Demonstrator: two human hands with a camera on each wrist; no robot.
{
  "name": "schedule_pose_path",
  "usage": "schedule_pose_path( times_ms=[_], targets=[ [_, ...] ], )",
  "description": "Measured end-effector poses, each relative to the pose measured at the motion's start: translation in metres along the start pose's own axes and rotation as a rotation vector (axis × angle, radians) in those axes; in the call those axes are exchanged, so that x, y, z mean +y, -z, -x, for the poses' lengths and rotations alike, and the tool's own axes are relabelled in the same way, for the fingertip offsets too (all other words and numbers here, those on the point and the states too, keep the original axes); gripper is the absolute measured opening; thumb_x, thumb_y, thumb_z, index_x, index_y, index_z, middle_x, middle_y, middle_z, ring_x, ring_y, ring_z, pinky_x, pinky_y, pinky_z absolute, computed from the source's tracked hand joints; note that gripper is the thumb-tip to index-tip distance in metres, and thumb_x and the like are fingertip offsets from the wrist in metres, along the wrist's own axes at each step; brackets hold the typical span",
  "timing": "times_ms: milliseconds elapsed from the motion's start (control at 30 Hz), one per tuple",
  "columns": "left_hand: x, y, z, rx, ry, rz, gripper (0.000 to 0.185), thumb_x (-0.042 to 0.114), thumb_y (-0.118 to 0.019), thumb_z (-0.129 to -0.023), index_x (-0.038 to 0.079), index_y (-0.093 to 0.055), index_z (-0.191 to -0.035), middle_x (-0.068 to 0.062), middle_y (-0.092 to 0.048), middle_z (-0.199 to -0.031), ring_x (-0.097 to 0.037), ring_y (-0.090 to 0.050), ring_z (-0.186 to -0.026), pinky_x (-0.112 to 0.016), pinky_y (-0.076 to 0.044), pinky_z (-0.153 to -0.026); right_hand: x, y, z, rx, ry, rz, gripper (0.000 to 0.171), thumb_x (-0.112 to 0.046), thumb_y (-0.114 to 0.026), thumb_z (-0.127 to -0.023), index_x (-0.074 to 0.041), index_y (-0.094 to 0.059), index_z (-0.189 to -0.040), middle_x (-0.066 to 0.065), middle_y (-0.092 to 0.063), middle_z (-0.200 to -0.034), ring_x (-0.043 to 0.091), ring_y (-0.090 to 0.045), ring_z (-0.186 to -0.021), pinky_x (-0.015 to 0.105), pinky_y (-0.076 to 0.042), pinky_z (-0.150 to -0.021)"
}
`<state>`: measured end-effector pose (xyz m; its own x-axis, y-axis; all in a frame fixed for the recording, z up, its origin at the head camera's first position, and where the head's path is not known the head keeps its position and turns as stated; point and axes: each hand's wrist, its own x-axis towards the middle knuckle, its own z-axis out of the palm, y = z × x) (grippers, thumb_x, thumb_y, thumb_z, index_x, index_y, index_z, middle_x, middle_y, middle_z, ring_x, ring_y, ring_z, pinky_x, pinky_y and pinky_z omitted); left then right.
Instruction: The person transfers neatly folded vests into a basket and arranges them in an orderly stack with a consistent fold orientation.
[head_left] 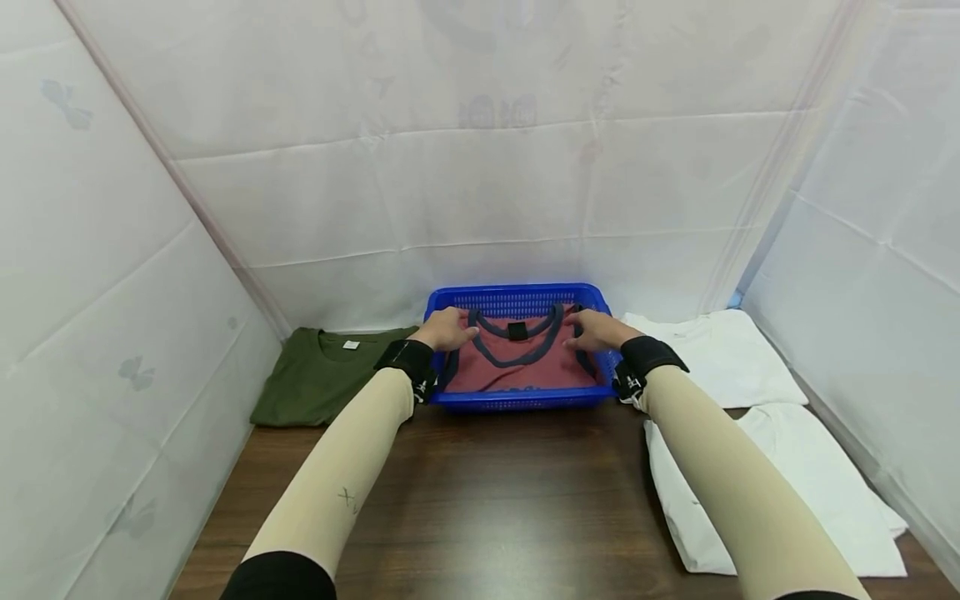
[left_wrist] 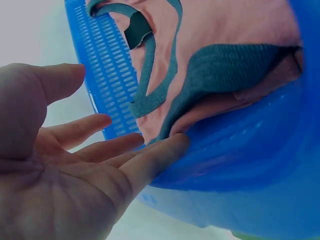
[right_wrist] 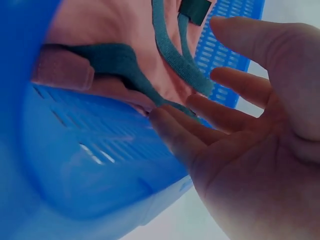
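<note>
A red tank top point(head_left: 491, 371) with dark blue-grey trim and a black neck label lies inside a blue plastic basket point(head_left: 517, 402). Over the basket's left side is my left hand point(head_left: 447, 328), its fingers extended and thumb apart in the left wrist view, fingertips against the garment's edge. On the opposite side my right hand point(head_left: 596, 330) reaches in the same way. In the right wrist view its fingers point(right_wrist: 220, 112) are spread and nearly straight, touching the trim by the basket wall. Neither hand pinches the fabric.
A folded green T-shirt point(head_left: 300, 379) lies left of the basket on the brown table point(head_left: 517, 500). To the right are a folded white garment point(head_left: 738, 358) and another white garment point(head_left: 810, 492) nearer me. White sheeting point(head_left: 480, 192) encloses the back and sides.
</note>
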<state>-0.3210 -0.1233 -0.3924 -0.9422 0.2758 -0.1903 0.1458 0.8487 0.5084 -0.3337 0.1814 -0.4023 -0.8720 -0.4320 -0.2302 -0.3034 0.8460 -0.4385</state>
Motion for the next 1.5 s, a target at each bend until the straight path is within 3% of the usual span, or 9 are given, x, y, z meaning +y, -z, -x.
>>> schedule_pose_path(
  times_ms=[133,200,467,600,833,1033,1133,1367,1500],
  targets=[
    [0.001,0.0,0.002,0.013,-0.024,0.016,0.056,0.028,-0.053,-0.108,-0.005,-0.043,-0.153,-0.024,-0.047,-0.154,-0.039,-0.044,-0.142,-0.049,-0.041,-0.112,-0.001,0.002,0.002,0.028,0.04,-0.003,0.058,-0.021,-0.065,-0.103,0.001,-0.045,-0.153,0.029,-0.045,-0.152,0.04,-0.057,-0.123,0.05,-0.048,-0.098],
    [0.0,0.001,0.002,0.032,-0.042,0.011,0.056,0.028,-0.052,-0.108,-0.005,-0.043,-0.153,-0.025,-0.047,-0.153,-0.04,-0.044,-0.142,-0.05,-0.041,-0.112,-0.001,0.003,0.004,0.069,0.076,-0.019,0.058,-0.019,-0.065,-0.102,0.0,-0.045,-0.153,0.028,-0.044,-0.153,0.043,-0.054,-0.128,0.053,-0.047,-0.102],
    [-0.003,0.003,0.02,0.155,-0.122,0.059,0.056,0.03,-0.051,-0.109,0.0,-0.041,-0.155,-0.024,-0.046,-0.154,-0.042,-0.044,-0.141,-0.055,-0.038,-0.113,0.009,0.007,0.018,0.327,0.187,-0.049,0.062,-0.02,-0.068,-0.1,-0.001,-0.044,-0.154,0.026,-0.046,-0.153,0.047,-0.046,-0.137,0.061,-0.04,-0.109],
    [-0.007,0.008,0.037,0.268,-0.18,0.119,0.057,0.032,-0.052,-0.109,0.003,-0.039,-0.157,-0.022,-0.043,-0.157,-0.04,-0.041,-0.144,-0.055,-0.036,-0.115,0.018,0.006,0.029,0.495,0.233,-0.042,0.067,-0.023,-0.07,-0.099,-0.002,-0.041,-0.156,0.026,-0.041,-0.156,0.045,-0.037,-0.144,0.063,-0.032,-0.114],
    [-0.022,0.013,0.071,0.526,-0.306,0.142,0.057,0.029,-0.058,-0.107,0.003,-0.043,-0.155,-0.021,-0.045,-0.156,-0.036,-0.041,-0.145,-0.051,-0.033,-0.118,0.044,0.0,0.055,0.758,0.305,-0.025,0.074,-0.021,-0.078,-0.092,-0.006,-0.042,-0.156,0.029,-0.036,-0.157,0.053,-0.033,-0.143,0.073,-0.031,-0.108],
    [-0.046,0.004,0.103,0.702,-0.318,0.141,0.058,0.027,-0.063,-0.104,0.004,-0.044,-0.154,-0.024,-0.038,-0.16,-0.04,-0.035,-0.148,-0.059,-0.03,-0.117,0.071,-0.014,0.087,0.793,0.25,0.011,0.078,-0.019,-0.079,-0.089,-0.01,-0.041,-0.157,0.03,-0.03,-0.16,0.058,-0.03,-0.142,0.079,-0.031,-0.102],
    [-0.058,0.0,0.116,0.75,-0.303,0.152,0.062,0.027,-0.064,-0.104,0.003,-0.041,-0.156,-0.025,-0.028,-0.164,-0.043,-0.029,-0.15,-0.064,-0.029,-0.115,0.086,-0.018,0.106,0.793,0.21,0.023,0.081,-0.02,-0.079,-0.088,-0.01,-0.039,-0.158,0.031,-0.028,-0.16,0.06,-0.029,-0.141,0.08,-0.029,-0.101],
    [-0.084,-0.014,0.134,0.754,-0.276,0.166,0.068,0.028,-0.064,-0.103,0.007,-0.034,-0.161,-0.024,-0.02,-0.167,-0.046,-0.025,-0.151,-0.07,-0.03,-0.11,0.127,-0.029,0.152,0.74,0.096,0.056,0.089,-0.03,-0.077,-0.091,-0.008,-0.028,-0.162,0.035,-0.022,-0.161,0.065,-0.025,-0.139,0.081,-0.019,-0.105],
    [-0.094,-0.025,0.141,0.735,-0.239,0.178,0.069,0.027,-0.065,-0.103,0.006,-0.033,-0.16,-0.025,-0.02,-0.166,-0.05,-0.028,-0.148,-0.072,-0.031,-0.109,0.149,-0.04,0.175,0.719,0.054,0.097,0.091,-0.031,-0.077,-0.091,-0.007,-0.027,-0.162,0.04,-0.023,-0.157,0.069,-0.028,-0.133,0.082,-0.02,-0.101]
  ],
)
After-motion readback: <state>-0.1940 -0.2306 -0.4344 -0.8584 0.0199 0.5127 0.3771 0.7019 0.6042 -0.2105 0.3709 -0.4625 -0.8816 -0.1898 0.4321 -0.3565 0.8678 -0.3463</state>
